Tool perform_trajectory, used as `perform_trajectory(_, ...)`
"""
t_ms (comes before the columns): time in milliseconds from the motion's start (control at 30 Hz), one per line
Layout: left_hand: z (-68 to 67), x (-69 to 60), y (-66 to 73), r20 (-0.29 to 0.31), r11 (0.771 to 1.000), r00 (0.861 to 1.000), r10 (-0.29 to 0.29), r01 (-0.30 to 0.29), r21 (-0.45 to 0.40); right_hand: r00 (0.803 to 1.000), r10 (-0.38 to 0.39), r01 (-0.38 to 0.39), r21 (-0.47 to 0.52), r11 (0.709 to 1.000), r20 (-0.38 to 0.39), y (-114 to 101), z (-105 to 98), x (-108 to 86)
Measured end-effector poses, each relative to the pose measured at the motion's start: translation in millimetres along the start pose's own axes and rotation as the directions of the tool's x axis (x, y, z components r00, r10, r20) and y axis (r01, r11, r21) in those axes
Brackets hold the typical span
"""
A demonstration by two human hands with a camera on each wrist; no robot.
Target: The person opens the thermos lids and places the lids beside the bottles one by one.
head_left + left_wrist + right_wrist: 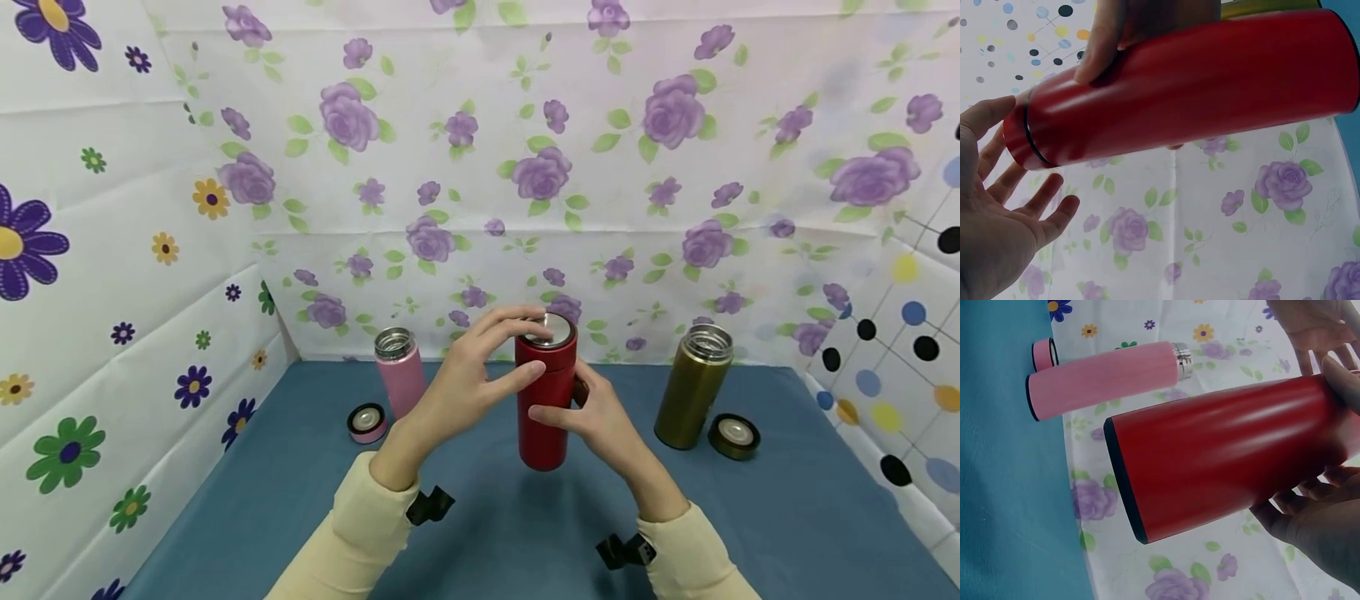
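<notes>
A red thermos bottle [542, 408] with a silver-topped red lid [557, 332] is held upright above the table. My right hand [606, 417] grips its body, thumb in front and fingers behind; the right wrist view shows the fingers [1310, 515] curled under the bottle. My left hand [468, 367] is at the lid, thumb against its side near the seam and fingers over the top. In the left wrist view, two left fingers [1054, 215] are spread away from the bottle. Part of the lid's rim is hidden by the left fingers.
A pink bottle [401, 379] stands lidless at the left, its pink lid [367, 422] beside it. To the right is an olive-green bottle [692, 392], also uncapped, with its lid [734, 437] next to it. Flowered cloth walls surround the blue table [480, 533].
</notes>
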State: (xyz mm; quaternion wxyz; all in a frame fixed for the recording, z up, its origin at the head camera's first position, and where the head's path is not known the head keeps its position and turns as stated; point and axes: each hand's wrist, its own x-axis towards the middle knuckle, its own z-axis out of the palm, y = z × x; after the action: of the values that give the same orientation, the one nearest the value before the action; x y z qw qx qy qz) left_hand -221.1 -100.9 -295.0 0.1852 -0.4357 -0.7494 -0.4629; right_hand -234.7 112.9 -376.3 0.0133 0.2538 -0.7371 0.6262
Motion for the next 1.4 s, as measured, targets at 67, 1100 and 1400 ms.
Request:
perform_trajectory(67, -2.1, -1.0, 0.0, 0.003, 1.0, 1.0, 0.003, -0.003, -0.017, 1.0, -0.007, 0.006, 0.014, 1.0, 0.017, 0.3, -0.2, 0.8)
perform_trajectory(1100, 10.7, 17.2, -2.5, -0.008, 0.937, 0.995, 0.104, -0.1, -0.334, 0.994, -0.036, 0.028, 0.079, 0.997, 0.103, -8.0, -20.2, -10.4)
perform_trajectory(1400, 12.3, 16.7, -1.3, -0.025, 0.943, 0.994, 0.103, -0.105, -0.316, 0.995, -0.07, 0.066, 0.058, 0.996, 0.07, -7.7, -17.9, -11.5)
